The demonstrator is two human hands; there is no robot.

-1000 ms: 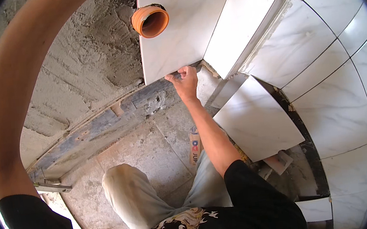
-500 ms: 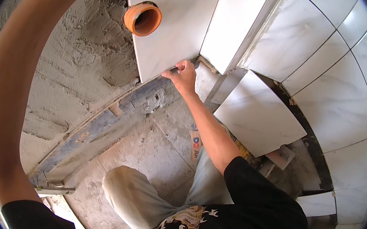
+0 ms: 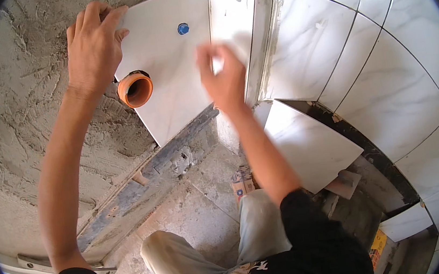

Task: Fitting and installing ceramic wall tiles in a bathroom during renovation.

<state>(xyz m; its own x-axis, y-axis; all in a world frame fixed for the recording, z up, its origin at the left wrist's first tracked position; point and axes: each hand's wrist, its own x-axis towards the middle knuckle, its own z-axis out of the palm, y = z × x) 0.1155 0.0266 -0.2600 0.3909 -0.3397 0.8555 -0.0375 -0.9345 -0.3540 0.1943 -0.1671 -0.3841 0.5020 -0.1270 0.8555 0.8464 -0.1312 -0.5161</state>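
The large glossy white rectangular tile with faint grey veining (image 3: 174, 72) stands against the rough grey plastered wall (image 3: 23, 121), its lower edge along the scuffed blue-grey batten (image 3: 182, 138). The step in hand appears to be steadying and lining up this tile. The left hand (image 3: 92, 51) is at its upper left corner, forefinger and thumb slightly parted over the edge; whether they clamp it or merely press, I cannot tell.

The right hand (image 3: 228, 76), blurred, is in front of the tile's right side, thumb and forefinger curled into a ring — whether their tips meet is unclear, and nothing shows between them but white surface behind. A next move would seem to call for light, even pressure on the smooth face, with care around the ribbed orange plastic pipe (image 3: 136, 91), whose round mouth juts out at the tile's left edge beside a ragged dark gap.

A small round blue plug (image 3: 183, 28) sits higher up, on the sleek face. The plaster is coarse, ridged and scraped — quite unlike the polished tile. Near the right forearm, a loose white veined tile (image 3: 312, 142) lies tilted, flat and sharp-cornered, above the dusty stone-coloured floor (image 3: 200, 207).
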